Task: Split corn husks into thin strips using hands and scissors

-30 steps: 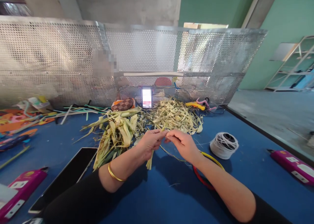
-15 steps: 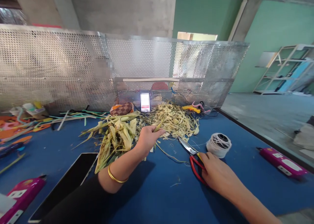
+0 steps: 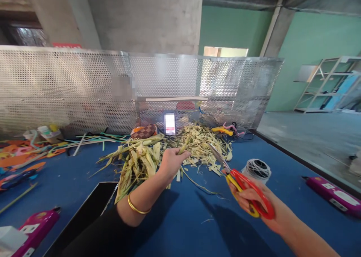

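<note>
My left hand (image 3: pixel 172 161) is closed on a narrow strip of pale green corn husk (image 3: pixel 182 149), pinched between thumb and fingers. My right hand (image 3: pixel 249 195) grips scissors (image 3: pixel 237 185) with red and yellow handles. Their blades look together and tilt up toward a heap of shredded husk strips (image 3: pixel 205 138). Left of my left hand lies a bunch of whole, drying husks (image 3: pixel 138 161). A spool of white string (image 3: pixel 257 170) stands just behind my right hand. From near my left hand, a thin strand (image 3: pixel 201 187) trails over the blue table (image 3: pixel 180 227).
At the left are a black tray-like panel (image 3: pixel 90 204), a magenta tool (image 3: pixel 39 227) and colourful scraps (image 3: pixel 19 151). Another magenta tool (image 3: pixel 332 193) lies at the right. A lit phone (image 3: pixel 169 123) and a checkered pouch (image 3: pixel 143 132) stand before the perforated metal screen (image 3: pixel 169 76).
My right hand has raised the scissors off the table and turned them, handles now uppermost. My left hand keeps its hold on the husk strip. The view has tilted slightly upward.
</note>
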The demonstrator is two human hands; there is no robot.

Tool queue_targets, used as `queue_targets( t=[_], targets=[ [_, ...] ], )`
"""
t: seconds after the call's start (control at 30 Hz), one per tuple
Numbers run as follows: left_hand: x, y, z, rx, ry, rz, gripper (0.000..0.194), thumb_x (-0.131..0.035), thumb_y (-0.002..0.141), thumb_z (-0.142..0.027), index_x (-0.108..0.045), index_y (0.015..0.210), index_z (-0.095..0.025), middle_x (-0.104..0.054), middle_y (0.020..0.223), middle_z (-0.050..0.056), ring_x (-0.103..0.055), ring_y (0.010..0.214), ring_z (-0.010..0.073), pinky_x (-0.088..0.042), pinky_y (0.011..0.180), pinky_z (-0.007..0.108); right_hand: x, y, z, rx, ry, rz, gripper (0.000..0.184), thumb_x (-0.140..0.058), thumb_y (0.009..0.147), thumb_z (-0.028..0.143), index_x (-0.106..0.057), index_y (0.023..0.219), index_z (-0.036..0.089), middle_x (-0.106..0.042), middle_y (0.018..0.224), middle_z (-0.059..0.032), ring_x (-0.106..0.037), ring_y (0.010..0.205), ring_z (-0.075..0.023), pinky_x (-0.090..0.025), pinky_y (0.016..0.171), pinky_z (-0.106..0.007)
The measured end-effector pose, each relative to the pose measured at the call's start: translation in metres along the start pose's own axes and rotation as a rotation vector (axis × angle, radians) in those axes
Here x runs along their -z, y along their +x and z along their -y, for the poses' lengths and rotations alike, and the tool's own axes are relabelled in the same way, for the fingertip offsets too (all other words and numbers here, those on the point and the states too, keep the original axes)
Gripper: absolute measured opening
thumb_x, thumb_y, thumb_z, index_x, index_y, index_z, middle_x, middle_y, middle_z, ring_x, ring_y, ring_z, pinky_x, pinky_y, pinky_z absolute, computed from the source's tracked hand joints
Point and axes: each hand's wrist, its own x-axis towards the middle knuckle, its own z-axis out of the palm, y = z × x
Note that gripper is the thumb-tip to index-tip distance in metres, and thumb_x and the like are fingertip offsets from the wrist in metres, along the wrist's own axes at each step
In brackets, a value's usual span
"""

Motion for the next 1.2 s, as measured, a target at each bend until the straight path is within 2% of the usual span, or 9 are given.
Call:
queue_targets(
  t=[0.1,0.2,0.27,0.3,0.37,0.43,0.5,0.77,1.2],
  targets=[
    [0.003,0.003,0.002,-0.049,0.094,-0.038,0.035,-0.065,0.063,-0.049,-0.059,0.057,-0.015,-0.037,0.052,-0.006,-0.032,0.053,0.0085,-0.025,0.051,0.022,-0.023,0.018,0.010,-0.017,0.349,0.101,0.030,-0.074,0.067,0.031,-0.063,0.092,0.020,-0.055,0.072,0.0009,-0.037,0.044,-0.0041,-0.034,0.041,-0.018],
    [0.009,0.008,0.004,-0.101,0.218,-0.122,0.034,-0.063,0.064,-0.047,-0.055,0.053,-0.016,-0.033,0.050,-0.006,-0.029,0.052,0.0085,-0.022,0.049,0.022,-0.047,0.037,0.021,-0.038,0.497,0.158,0.038,-0.074,0.069,0.047,-0.062,0.092,0.019,-0.057,0.076,-0.0017,-0.054,0.064,-0.0111,-0.048,0.063,-0.025],
    [0.014,0.013,0.006,-0.116,0.294,-0.176,0.034,-0.061,0.066,-0.046,-0.053,0.051,-0.016,-0.030,0.049,-0.006,-0.028,0.051,0.0084,-0.021,0.048,0.021,-0.060,0.044,0.022,-0.043,0.507,0.197,0.044,-0.071,0.069,0.055,-0.061,0.093,0.020,-0.060,0.083,-0.0047,-0.059,0.076,-0.0164,-0.049,0.073,-0.031],
    [0.017,0.015,0.007,-0.122,0.325,-0.202,0.035,-0.059,0.067,-0.045,-0.052,0.050,-0.016,-0.029,0.049,-0.006,-0.028,0.050,0.0084,-0.020,0.048,0.021,-0.065,0.047,0.019,-0.045,0.499,0.213,0.047,-0.068,0.070,0.059,-0.060,0.095,0.020,-0.061,0.084,-0.0053,-0.060,0.075,-0.0169,-0.050,0.071,-0.032],
    [0.020,0.019,0.010,-0.133,0.371,-0.239,0.034,-0.058,0.068,-0.044,-0.050,0.048,-0.016,-0.029,0.048,-0.006,-0.029,0.050,0.0086,-0.021,0.047,0.021,-0.071,0.050,0.011,-0.019,0.479,0.221,0.050,-0.063,0.072,0.063,-0.059,0.096,0.019,-0.060,0.076,-0.0035,-0.056,0.060,-0.0131,-0.048,0.059,-0.028],
    [0.022,0.022,0.013,-0.140,0.398,-0.248,0.033,-0.057,0.068,-0.044,-0.052,0.050,-0.017,-0.031,0.048,-0.006,-0.031,0.050,0.0091,-0.022,0.048,0.021,-0.072,0.052,0.001,-0.032,0.458,0.237,0.050,-0.060,0.074,0.064,-0.059,0.094,0.019,-0.055,0.066,0.0004,-0.047,0.045,-0.0084,-0.042,0.046,-0.023],
    [0.021,0.023,0.016,-0.142,0.418,-0.236,0.032,-0.056,0.069,-0.045,-0.055,0.053,-0.017,-0.033,0.048,-0.006,-0.032,0.051,0.0097,-0.023,0.048,0.021,-0.070,0.052,-0.005,-0.062,0.461,0.273,0.052,-0.056,0.075,0.067,-0.059,0.094,0.018,-0.052,0.064,0.0021,-0.041,0.040,-0.0065,-0.039,0.040,-0.021],
    [0.016,0.018,0.013,-0.147,0.482,-0.236,0.035,-0.052,0.073,-0.042,-0.044,0.049,-0.018,-0.032,0.049,-0.006,-0.032,0.052,0.0097,-0.023,0.050,0.022,-0.066,0.050,-0.002,-0.181,0.516,0.425,0.058,-0.047,0.079,0.070,-0.062,0.096,0.016,-0.050,0.065,0.0011,-0.041,0.041,-0.0056,-0.041,0.037,-0.019],
    [0.010,0.011,0.009,-0.172,0.556,-0.231,0.034,-0.050,0.074,-0.037,-0.037,0.048,-0.019,-0.028,0.048,-0.006,-0.032,0.052,0.0098,-0.022,0.050,0.023,-0.067,0.049,-0.005,-0.221,0.558,0.417,0.056,-0.038,0.086,0.065,-0.060,0.103,0.016,-0.053,0.066,0.0001,-0.045,0.041,-0.0071,-0.043,0.036,-0.019]
  ],
)
